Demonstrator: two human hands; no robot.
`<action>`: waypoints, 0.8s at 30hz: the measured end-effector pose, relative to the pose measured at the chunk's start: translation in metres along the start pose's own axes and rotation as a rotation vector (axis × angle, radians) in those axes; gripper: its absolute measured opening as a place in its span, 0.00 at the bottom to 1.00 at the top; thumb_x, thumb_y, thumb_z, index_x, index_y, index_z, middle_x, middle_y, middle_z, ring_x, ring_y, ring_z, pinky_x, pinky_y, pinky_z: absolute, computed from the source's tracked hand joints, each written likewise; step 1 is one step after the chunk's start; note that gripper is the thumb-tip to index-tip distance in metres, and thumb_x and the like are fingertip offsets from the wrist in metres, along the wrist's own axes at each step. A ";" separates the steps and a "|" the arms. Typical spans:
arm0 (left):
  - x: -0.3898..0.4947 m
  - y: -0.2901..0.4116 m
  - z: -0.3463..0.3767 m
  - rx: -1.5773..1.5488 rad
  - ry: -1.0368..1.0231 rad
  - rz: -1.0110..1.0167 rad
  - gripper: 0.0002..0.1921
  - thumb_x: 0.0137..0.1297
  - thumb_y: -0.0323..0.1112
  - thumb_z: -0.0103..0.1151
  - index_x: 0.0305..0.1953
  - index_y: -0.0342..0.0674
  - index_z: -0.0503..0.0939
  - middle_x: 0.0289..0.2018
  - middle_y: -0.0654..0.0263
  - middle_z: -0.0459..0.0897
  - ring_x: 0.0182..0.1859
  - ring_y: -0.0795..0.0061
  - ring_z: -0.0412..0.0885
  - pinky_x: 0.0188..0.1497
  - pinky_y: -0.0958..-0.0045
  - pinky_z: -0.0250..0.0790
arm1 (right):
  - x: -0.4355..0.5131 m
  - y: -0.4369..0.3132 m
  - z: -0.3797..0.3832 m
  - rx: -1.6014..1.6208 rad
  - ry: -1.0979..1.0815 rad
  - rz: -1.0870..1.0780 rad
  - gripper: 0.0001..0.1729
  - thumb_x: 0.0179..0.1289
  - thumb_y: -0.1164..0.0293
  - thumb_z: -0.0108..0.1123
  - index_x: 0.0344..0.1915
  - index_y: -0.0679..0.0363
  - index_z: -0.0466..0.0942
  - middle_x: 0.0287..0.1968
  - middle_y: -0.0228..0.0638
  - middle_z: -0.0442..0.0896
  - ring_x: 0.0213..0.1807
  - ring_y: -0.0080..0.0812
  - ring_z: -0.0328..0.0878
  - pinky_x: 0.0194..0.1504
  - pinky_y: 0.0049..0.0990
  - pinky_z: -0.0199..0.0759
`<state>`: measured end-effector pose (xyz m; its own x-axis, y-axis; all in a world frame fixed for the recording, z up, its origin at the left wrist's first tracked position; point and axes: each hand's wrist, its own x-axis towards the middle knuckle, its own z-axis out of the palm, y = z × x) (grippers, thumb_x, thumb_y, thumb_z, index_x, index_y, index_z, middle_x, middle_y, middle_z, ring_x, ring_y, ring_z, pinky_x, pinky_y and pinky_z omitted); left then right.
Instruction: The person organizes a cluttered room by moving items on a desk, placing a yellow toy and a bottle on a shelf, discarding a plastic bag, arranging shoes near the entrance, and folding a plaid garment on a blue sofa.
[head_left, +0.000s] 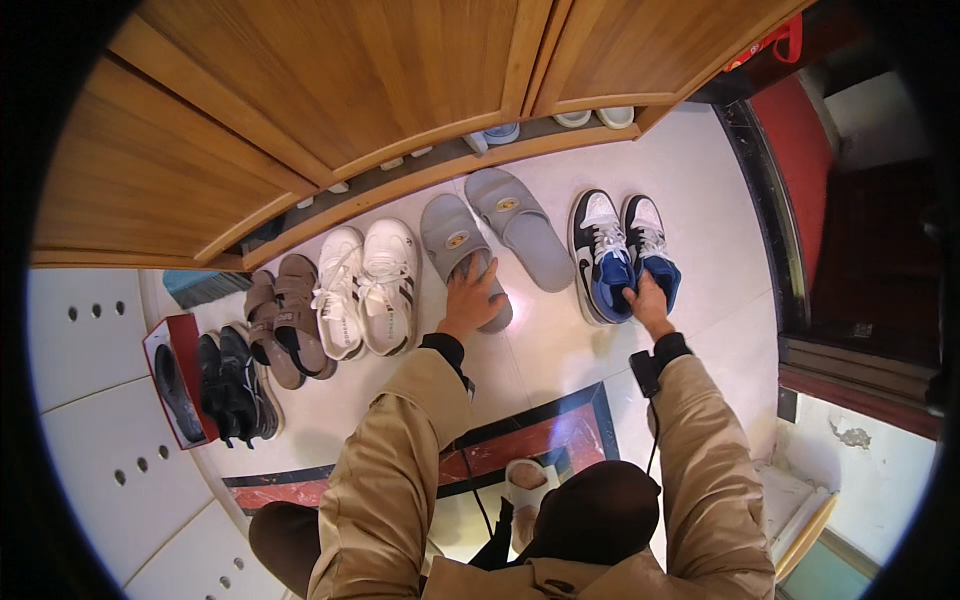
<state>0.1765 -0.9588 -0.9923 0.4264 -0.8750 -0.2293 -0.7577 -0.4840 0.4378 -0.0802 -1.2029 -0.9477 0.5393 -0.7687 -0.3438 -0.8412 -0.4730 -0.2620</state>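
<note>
My left hand (472, 295) rests on the left grey slipper (454, 236), its fingertips at the opening under the strap. The matching grey slipper (531, 232) lies just right of it, tilted. My right hand (649, 301) is at the heel collar of the right black, white and blue sneaker (646, 225), thumb and fingers around the collar's edge. The left sneaker (598, 255) of that pair stands beside it. White lace-up sneakers (389, 285) stand left of the slippers, with brown strap sandals (298, 315) and black shoes (238, 375) farther left.
A wooden cabinet (420, 60) runs along the far side, with more footwear on its low shelf. At the left are a blue brush (202, 286), a red shoebox (184, 330) holding a dark shoe, and white drawers (90, 375). A dark door threshold (787, 285) borders the right.
</note>
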 end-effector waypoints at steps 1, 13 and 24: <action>-0.003 -0.004 -0.002 0.009 0.023 0.045 0.37 0.56 0.51 0.57 0.68 0.58 0.57 0.68 0.51 0.51 0.58 0.30 0.62 0.63 0.46 0.54 | 0.006 -0.001 -0.004 -0.032 -0.034 -0.030 0.36 0.52 0.62 0.64 0.58 0.64 0.63 0.51 0.55 0.75 0.49 0.52 0.75 0.50 0.42 0.69; -0.084 0.007 -0.029 -0.091 0.129 0.170 0.36 0.56 0.31 0.59 0.67 0.47 0.58 0.68 0.48 0.50 0.68 0.46 0.53 0.66 0.57 0.56 | 0.056 -0.039 0.007 -0.126 0.058 -0.175 0.28 0.52 0.61 0.66 0.47 0.63 0.64 0.49 0.49 0.74 0.52 0.48 0.73 0.49 0.40 0.71; -0.181 -0.030 -0.227 -0.530 0.278 -0.153 0.06 0.62 0.30 0.56 0.36 0.35 0.79 0.27 0.59 0.82 0.27 0.69 0.80 0.30 0.72 0.70 | 0.040 -0.043 -0.004 -0.292 -0.258 -0.372 0.45 0.48 0.54 0.66 0.58 0.73 0.60 0.55 0.57 0.69 0.59 0.56 0.64 0.61 0.43 0.57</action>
<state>0.2345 -0.7831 -0.7666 0.6774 -0.7258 -0.1195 -0.3601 -0.4688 0.8066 -0.0223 -1.2151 -0.9467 0.7639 -0.4136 -0.4954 -0.5478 -0.8214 -0.1587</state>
